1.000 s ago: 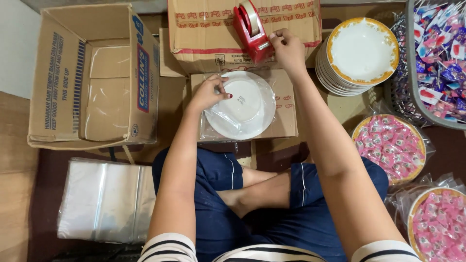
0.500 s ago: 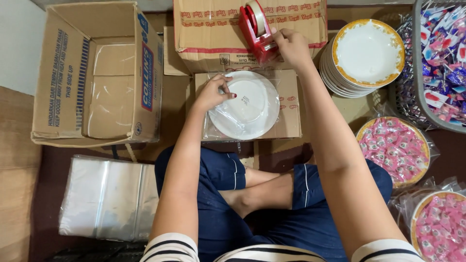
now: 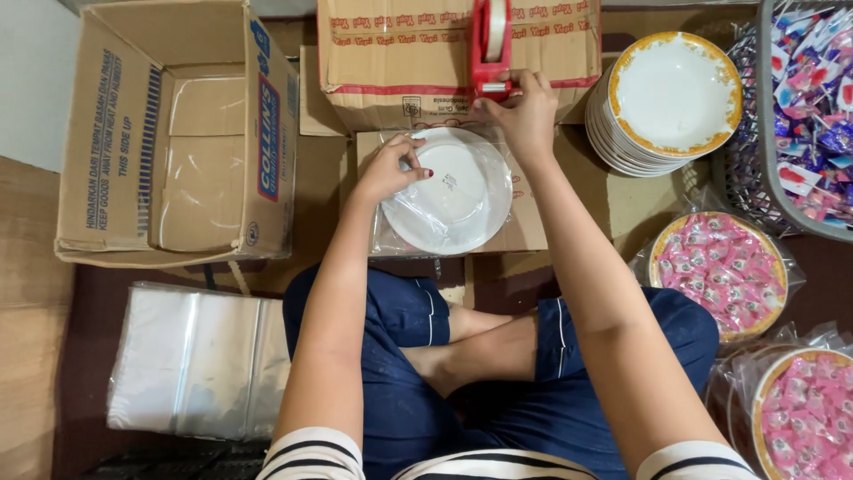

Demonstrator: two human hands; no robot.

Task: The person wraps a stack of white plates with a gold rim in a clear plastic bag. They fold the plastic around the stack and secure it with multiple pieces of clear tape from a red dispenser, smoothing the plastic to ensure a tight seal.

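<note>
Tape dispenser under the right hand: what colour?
Red tape dispenser, holding a pale tape roll; the right hand grips its base. Head view.

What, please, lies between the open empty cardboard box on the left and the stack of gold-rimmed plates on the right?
In the head view, the plastic-wrapped white plate lies between them, under the left hand.

Two hands are in view, the left hand [image 3: 388, 169] and the right hand [image 3: 524, 111]. There is one red tape dispenser [image 3: 490, 46], one wrapped white plate [image 3: 453, 188], one stack of gold-rimmed plates [image 3: 668, 100], two plates of pink candies [image 3: 718, 269] [image 3: 807, 413], three cardboard boxes [image 3: 178, 133] [image 3: 400, 62] [image 3: 524, 227], one pile of clear plastic bags [image 3: 200, 360], and one basket of wrapped sweets [image 3: 813, 98].
</note>
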